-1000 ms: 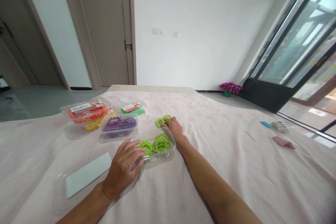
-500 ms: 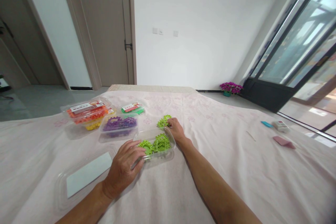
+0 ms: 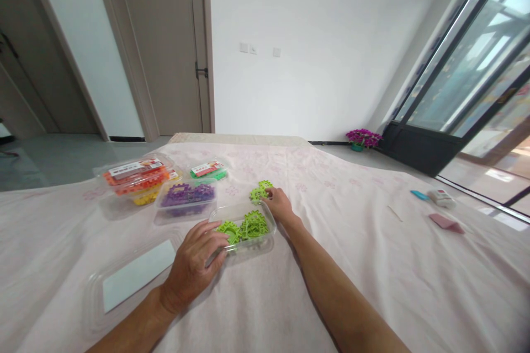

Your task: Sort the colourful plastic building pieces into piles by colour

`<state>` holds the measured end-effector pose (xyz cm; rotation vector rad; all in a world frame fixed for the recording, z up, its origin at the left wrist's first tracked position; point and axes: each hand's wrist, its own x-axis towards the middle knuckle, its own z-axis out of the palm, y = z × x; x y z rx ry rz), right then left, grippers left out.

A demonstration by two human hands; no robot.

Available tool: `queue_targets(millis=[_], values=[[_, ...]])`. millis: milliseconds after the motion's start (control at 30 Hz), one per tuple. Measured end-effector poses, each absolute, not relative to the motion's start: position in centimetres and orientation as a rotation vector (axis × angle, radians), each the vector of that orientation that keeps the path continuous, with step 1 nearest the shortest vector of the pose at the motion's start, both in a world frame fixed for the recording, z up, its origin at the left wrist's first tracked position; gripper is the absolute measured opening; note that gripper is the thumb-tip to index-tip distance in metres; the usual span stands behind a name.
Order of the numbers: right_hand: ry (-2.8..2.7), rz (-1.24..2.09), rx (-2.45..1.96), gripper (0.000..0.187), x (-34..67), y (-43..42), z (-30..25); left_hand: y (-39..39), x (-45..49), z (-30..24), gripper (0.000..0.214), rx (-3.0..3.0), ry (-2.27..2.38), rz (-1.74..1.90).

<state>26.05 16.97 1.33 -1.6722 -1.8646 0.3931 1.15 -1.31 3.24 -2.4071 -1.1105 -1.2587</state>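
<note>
My left hand (image 3: pixel 194 258) grips the near left corner of a clear plastic box (image 3: pixel 270 223), thumb in front and fingers over the rim. Inside the box lie several lime-green notched building pieces (image 3: pixel 253 225). Just beyond its far right corner, my right hand (image 3: pixel 280 207) has its fingers closed on a lime-green notched piece (image 3: pixel 259 193) that rests on the cloth. Another green piece (image 3: pixel 265 183) shows right behind it; whether the two are joined I cannot tell. The right fingertips are partly hidden.
Left of the box lies a clear lid (image 3: pixel 138 276) with a white label. Behind it stand a box of purple pieces (image 3: pixel 186 198), stacked orange (image 3: pixel 136 176) and yellow boxes, and a green one (image 3: pixel 208 171). Small items, including a pink cloth (image 3: pixel 446 223), lie at right on the pink bedsheet (image 3: pixel 351 220).
The right hand and the green piece in it have shifted very slightly. My left hand stays on the box, and the camera view has drifted a little.
</note>
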Motion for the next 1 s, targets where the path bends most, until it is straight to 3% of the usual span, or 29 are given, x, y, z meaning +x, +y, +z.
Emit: queue_targets(millis=[133,367,533,767,1000], values=[[-1.770,0.398,-1.572,0.038,26.3,17.0,0.9,-1.3,1.2,3.3,0.019,-2.402,-1.123,-1.266],[-1.688,0.555,-1.313,0.020,25.9,16.5,0.9,-1.4,1.2,3.3,0.018,-2.409,-1.136,-1.265],[-1.448,0.830,-1.115,0.026,25.4,16.1,3.6,-1.3,1.1,3.1,0.020,-2.408,-1.141,-1.250],[-1.572,1.272,-0.995,0.031,24.5,13.0,9.9,-1.1,1.0,2.5,0.050,-2.315,-1.306,-1.259],[-1.890,1.544,-1.012,0.026,22.0,10.0,10.1,-1.2,1.0,2.4,0.069,-2.238,-1.366,-1.230]])
